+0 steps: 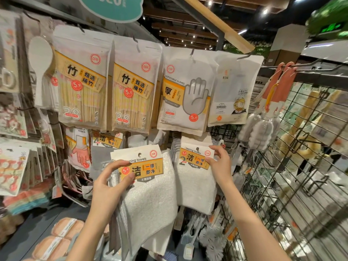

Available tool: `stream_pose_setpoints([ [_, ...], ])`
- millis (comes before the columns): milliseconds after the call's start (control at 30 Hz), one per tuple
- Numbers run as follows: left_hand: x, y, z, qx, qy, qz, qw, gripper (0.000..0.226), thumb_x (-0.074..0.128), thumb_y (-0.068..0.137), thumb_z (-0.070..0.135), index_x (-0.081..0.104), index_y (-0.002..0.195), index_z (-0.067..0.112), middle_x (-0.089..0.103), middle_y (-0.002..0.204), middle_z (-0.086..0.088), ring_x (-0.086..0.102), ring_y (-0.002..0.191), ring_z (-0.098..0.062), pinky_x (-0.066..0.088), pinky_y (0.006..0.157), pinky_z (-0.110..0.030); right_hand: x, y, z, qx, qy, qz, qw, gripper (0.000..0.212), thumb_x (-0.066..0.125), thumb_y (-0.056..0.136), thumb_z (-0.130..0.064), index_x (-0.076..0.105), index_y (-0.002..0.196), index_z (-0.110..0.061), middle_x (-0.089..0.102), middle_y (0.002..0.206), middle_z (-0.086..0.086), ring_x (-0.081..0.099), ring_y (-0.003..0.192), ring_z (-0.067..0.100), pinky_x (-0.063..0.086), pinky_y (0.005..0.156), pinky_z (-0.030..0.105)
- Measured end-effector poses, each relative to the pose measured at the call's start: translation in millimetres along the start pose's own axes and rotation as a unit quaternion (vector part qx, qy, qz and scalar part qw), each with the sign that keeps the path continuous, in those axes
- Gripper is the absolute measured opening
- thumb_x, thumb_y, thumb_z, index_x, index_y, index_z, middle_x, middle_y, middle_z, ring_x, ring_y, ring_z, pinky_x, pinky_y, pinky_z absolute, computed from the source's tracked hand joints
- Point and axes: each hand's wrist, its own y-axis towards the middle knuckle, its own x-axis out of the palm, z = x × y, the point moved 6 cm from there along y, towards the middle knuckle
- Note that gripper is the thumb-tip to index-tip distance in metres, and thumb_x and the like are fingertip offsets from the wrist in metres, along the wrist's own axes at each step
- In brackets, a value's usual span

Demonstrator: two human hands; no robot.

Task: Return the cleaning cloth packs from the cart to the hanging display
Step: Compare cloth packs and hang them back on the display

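Left hand (111,178) pinches cloth pack (148,187) by card header, off hook | right hand (219,162) pinching hung pack (195,172), seemingly steadying | light, floppy; grip stiff card near hole

A single head-worn wide-angle camera views the scene from the person's own standpoint, facing forward and slightly upward at a hanging display of packaged goods close in front. Both forearms enter from the lower edge, with the left hand (111,182) and right hand (220,166) near the lens. A black wire grid rack (293,166) runs down the right side, bowed by lens distortion.
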Motion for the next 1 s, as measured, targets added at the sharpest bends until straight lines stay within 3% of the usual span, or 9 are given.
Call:
stream_pose_setpoints([
  [100,0.0,-0.4,-1.7,-0.003,-0.001,0.002,1.0,0.034,0.073,0.078,0.003,0.07,0.083,0.036,0.065,0.098,0.024,0.068,0.087,-0.008,0.054,0.062,-0.015,4.3,3.1,-0.1,-0.001,-0.015,0.025,1.0,0.039,0.069,0.077,0.006,0.059,0.107,-0.016,0.047,0.112,0.003,0.053,0.088,0.002,0.042,0.066,0.001],
  [167,0.1,-1.1,-2.3,-0.004,-0.001,0.005,1.0,0.033,0.073,0.078,0.003,0.069,0.084,0.036,0.065,0.098,0.024,0.069,0.085,-0.008,0.053,0.061,-0.014,7.4,6.1,0.7,0.002,-0.024,0.029,0.999,0.039,0.068,0.077,0.006,0.057,0.107,-0.017,0.045,0.113,0.003,0.052,0.09,0.005,0.043,0.066,0.003],
  [367,4.6,-3.1,1.4,0.002,0.001,-0.005,1.0,0.042,0.066,0.081,-0.006,0.067,0.082,0.036,0.065,0.095,0.026,0.067,0.086,0.0,0.054,0.061,-0.015,10.8,12.8,1.8,0.009,-0.089,0.031,0.996,0.038,0.07,0.078,0.0,0.054,0.107,-0.019,0.046,0.117,0.007,0.053,0.1,0.015,0.049,0.08,0.034],
  [500,6.4,-4.0,-0.8,-0.014,-0.011,-0.009,1.0,0.045,0.064,0.082,-0.009,0.067,0.082,0.035,0.066,0.094,0.023,0.069,0.085,-0.011,0.056,0.062,-0.019,13.7,15.9,1.2,0.017,-0.103,0.026,0.994,0.039,0.068,0.08,0.0,0.052,0.109,-0.02,0.044,0.117,0.006,0.052,0.104,0.019,0.052,0.081,0.047],
  [633,7.8,-5.6,1.8,-0.011,-0.017,-0.017,1.0,0.043,0.065,0.082,-0.006,0.068,0.083,0.036,0.066,0.096,0.019,0.068,0.085,-0.01,0.055,0.063,-0.019,15.0,16.8,-1.2,0.009,-0.152,0.028,0.988,0.033,0.068,0.081,-0.004,0.048,0.101,-0.022,0.044,0.113,0.005,0.053,0.094,0.022,0.05,0.074,0.039],
  [733,8.1,-7.0,2.5,-0.013,-0.01,-0.022,1.0,0.043,0.065,0.083,-0.006,0.069,0.085,0.037,0.067,0.096,0.019,0.068,0.085,-0.008,0.055,0.064,-0.018,14.6,15.7,-4.2,-0.004,-0.161,0.022,0.987,0.026,0.068,0.082,-0.008,0.051,0.099,-0.018,0.044,0.11,0.005,0.056,0.09,0.024,0.049,0.075,0.04],
  [1000,9.6,-13.3,5.5,-0.013,-0.001,-0.027,1.0,0.046,0.067,0.081,-0.004,0.07,0.088,0.041,0.068,0.1,0.02,0.068,0.09,-0.007,0.055,0.065,-0.018,1.0,1.1,-6.6,-0.015,-0.179,0.025,0.983,0.031,0.073,0.079,-0.021,0.06,0.108,-0.022,0.052,0.117,0.003,0.05,0.109,0.021,0.045,0.082,0.036],
])
